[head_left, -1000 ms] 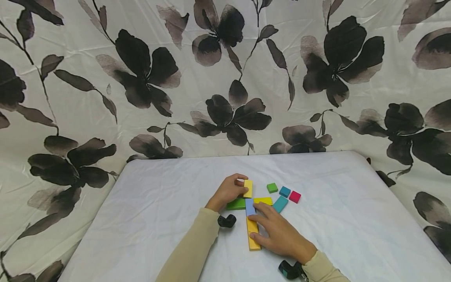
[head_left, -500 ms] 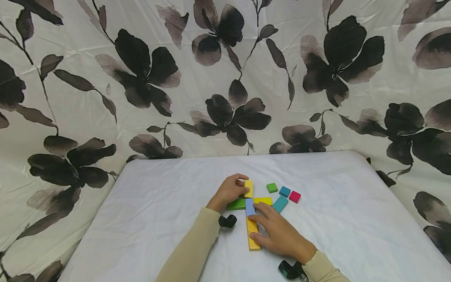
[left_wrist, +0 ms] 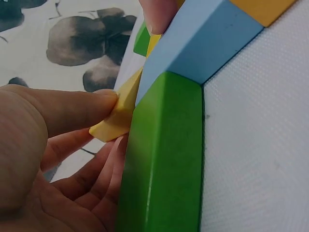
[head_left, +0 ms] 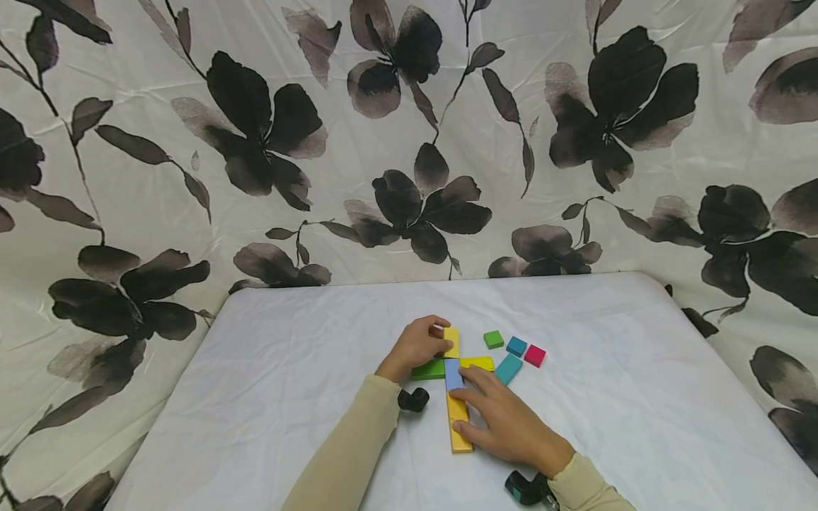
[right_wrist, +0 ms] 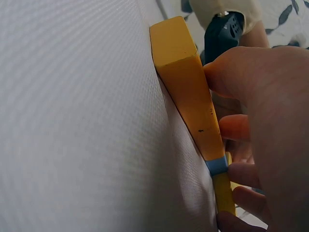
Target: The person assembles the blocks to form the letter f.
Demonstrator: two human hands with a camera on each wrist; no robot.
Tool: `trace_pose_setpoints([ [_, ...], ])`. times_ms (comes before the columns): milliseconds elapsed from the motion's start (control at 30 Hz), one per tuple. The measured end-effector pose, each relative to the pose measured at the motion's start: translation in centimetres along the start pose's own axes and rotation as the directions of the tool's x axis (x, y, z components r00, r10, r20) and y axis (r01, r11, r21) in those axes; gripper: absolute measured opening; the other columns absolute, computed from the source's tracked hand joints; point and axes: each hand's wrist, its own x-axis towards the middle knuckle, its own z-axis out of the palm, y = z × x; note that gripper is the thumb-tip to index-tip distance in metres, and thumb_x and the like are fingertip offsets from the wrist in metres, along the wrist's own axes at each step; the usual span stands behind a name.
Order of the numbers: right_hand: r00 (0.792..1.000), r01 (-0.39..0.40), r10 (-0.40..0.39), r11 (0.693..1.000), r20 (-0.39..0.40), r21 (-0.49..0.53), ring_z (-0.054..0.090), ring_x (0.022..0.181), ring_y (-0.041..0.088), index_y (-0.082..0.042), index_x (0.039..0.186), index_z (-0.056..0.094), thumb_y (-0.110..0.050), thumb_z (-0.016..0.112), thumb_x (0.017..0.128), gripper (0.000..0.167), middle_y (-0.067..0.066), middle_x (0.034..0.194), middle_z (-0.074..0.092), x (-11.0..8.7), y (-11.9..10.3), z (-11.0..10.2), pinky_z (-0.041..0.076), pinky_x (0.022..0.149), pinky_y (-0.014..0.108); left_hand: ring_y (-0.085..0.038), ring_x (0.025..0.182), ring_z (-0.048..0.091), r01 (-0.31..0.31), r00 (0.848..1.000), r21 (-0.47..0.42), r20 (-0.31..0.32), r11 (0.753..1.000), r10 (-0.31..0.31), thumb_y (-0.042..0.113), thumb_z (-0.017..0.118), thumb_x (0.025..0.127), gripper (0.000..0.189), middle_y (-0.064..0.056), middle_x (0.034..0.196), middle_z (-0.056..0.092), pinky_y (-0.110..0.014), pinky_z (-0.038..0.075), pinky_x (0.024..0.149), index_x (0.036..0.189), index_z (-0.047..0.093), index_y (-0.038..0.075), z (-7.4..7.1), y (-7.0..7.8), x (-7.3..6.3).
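My left hand (head_left: 415,348) pinches a small yellow block (head_left: 451,337) between thumb and fingers, at the far end of a light blue block (head_left: 453,372). In the left wrist view that yellow block (left_wrist: 116,121) sits right at the corner where the blue and a long green block (left_wrist: 169,154) meet. An orange block (head_left: 461,443) continues the line toward me. My right hand (head_left: 511,426) lies over this line with fingers spread; its thumb rests on the orange block and fingertips on the blue one. Another yellow block (head_left: 479,363) extends to the right, partly under my fingers.
To the right of the arrangement lie a teal block (head_left: 509,369), a small green block (head_left: 493,340), a small blue block (head_left: 516,346) and a red block (head_left: 535,356). A white cloth (head_left: 287,341) covers the table, and a floral curtain (head_left: 409,142) hangs behind it.
The left hand and its yellow block have shifted very slightly toward the blue block. The right hand and the other blocks stay where they were.
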Motion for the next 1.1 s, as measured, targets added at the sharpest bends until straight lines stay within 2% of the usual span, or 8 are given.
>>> trace_pose_setpoints([
  [167,1.000,-0.009,0.009,1.000,0.001,0.004,0.032,0.143,0.023,-0.024,0.136,0.063,-0.052,0.064,0.094,0.050,0.001,0.155,0.038,0.00,-0.04,0.00,0.038,0.110,0.049,-0.017,0.087,0.063,0.016,1.000,-0.014,0.001,1.000,-0.016,0.021,0.077,0.089,0.037,-0.002,0.107,0.064,-0.038,0.052,0.085,0.125,0.067,0.018,-0.04,0.09,-0.03],
  [533,1.000,-0.004,0.004,1.000,0.001,0.006,0.032,0.143,0.023,-0.023,0.136,0.063,-0.050,0.064,0.094,0.050,0.002,0.155,0.038,-0.01,-0.04,-0.06,0.037,0.111,0.049,-0.019,0.090,0.060,0.012,1.000,0.027,0.000,1.000,-0.012,0.022,0.077,0.088,0.037,-0.003,0.106,0.065,-0.040,0.051,0.087,0.123,0.068,0.017,-0.24,0.32,-0.15],
  [1100,1.000,0.010,-0.011,1.000,-0.015,-0.012,0.033,0.143,0.023,-0.022,0.135,0.063,-0.051,0.064,0.094,0.050,0.002,0.155,0.038,-0.03,0.01,0.05,0.037,0.111,0.049,-0.020,0.092,0.057,0.004,1.000,0.041,-0.005,0.999,-0.004,0.023,0.077,0.087,0.036,-0.001,0.104,0.064,-0.039,0.050,0.087,0.122,0.069,0.016,-0.16,0.05,0.06],
])
